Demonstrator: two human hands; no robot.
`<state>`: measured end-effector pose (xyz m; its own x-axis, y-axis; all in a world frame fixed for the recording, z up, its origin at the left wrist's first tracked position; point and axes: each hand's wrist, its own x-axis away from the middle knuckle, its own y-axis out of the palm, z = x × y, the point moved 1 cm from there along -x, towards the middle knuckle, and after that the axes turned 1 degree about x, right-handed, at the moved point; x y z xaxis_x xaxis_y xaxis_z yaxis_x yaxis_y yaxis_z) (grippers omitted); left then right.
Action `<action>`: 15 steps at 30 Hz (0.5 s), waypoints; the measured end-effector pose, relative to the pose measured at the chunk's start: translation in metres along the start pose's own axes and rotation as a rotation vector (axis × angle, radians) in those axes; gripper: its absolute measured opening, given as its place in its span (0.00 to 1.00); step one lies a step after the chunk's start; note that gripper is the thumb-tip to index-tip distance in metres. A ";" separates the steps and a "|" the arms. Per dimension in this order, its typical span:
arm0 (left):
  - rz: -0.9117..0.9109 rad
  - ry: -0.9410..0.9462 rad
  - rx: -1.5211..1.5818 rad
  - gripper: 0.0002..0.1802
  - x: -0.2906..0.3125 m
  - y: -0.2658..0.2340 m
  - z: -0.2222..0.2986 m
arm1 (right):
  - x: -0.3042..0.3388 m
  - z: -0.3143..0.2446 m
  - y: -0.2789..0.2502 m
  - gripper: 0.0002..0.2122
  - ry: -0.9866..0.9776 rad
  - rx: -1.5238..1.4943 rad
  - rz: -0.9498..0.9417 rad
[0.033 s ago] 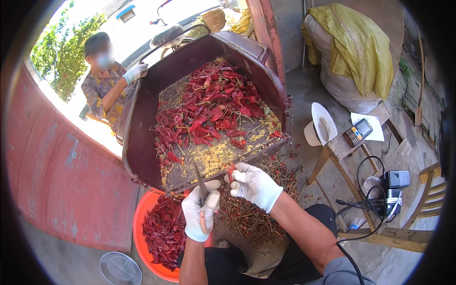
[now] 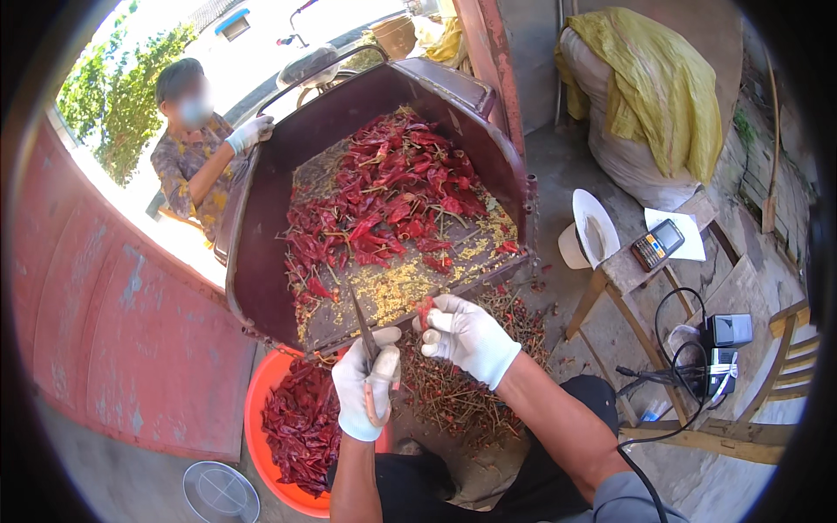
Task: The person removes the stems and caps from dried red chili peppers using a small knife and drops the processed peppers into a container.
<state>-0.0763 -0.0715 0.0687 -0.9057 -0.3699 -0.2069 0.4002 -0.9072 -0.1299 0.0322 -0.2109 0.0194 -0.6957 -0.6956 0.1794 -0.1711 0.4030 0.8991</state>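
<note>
Gloved in white, my left hand (image 2: 366, 388) is closed around scissors (image 2: 364, 327), whose blades point up and away from me. An orange-pink handle loop shows below the palm. My right hand (image 2: 466, 336), also gloved, pinches a red dried chili (image 2: 425, 312) between thumb and fingers, a little right of the blades. Both hands are above the near edge of a dark red metal cart bed (image 2: 261, 200). A heap of dried red chilies (image 2: 384, 196) lies in it, with yellow seeds (image 2: 384, 292) scattered toward me.
An orange basin (image 2: 255, 414) of chilies stands below my left hand. Cut stems (image 2: 471, 392) cover the ground below my right. Across the cart, a masked person (image 2: 196, 152) rests a gloved hand on its rim. A wooden stool (image 2: 623, 270) holds a handheld device (image 2: 656, 244).
My left hand and the scissors have shifted very slightly, the blade tips a little to the left. My right hand keeps its pinch on the chili, nearly still.
</note>
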 end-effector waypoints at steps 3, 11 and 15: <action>0.022 -0.042 -0.146 0.16 -0.006 -0.002 0.000 | 0.004 -0.009 0.006 0.09 -0.131 0.188 0.024; 0.092 -0.027 -0.263 0.14 -0.010 0.017 -0.006 | 0.010 -0.007 0.021 0.09 -0.273 0.796 0.075; 0.066 -0.007 -0.361 0.13 -0.011 0.024 0.005 | 0.011 -0.001 0.017 0.09 -0.432 1.142 0.104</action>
<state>-0.0573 -0.0897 0.0725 -0.8768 -0.4278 -0.2196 0.4801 -0.7525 -0.4508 0.0221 -0.2126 0.0368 -0.8797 -0.4618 -0.1133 -0.4629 0.8862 -0.0176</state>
